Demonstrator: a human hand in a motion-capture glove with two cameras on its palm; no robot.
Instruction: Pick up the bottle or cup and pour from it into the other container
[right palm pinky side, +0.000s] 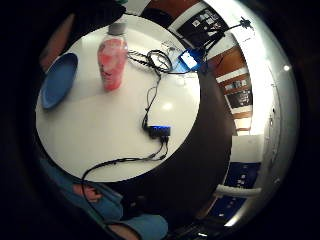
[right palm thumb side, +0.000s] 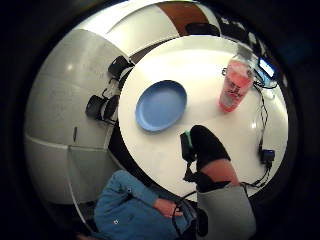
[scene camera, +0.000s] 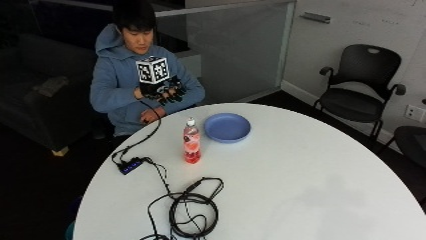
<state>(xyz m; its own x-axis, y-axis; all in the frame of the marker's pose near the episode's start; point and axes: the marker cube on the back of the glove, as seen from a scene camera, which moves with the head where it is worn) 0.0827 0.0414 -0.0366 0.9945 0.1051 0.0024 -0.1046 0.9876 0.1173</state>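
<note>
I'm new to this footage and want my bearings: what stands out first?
A pink bottle stands upright on the round white table, with a blue plate just beyond it, apart. The person's gloved right hand is raised at chest height behind the table, holding nothing. A coil of black cable lies nearer the camera.

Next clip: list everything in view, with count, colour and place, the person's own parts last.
bottle: one, clear with pink liquid, upright on the table beside the plate.
plate: one, blue, on the table near the person's edge.
table: one, white, round.
small box with blue lights: one, black, on the table, cabled.
cable coil: one, black, on the table's near side.
chair: one, black, by the wall.
gloved right hand: one, black, raised at the chest, holding nothing.
bare hand: one, at the table's edge.
</note>
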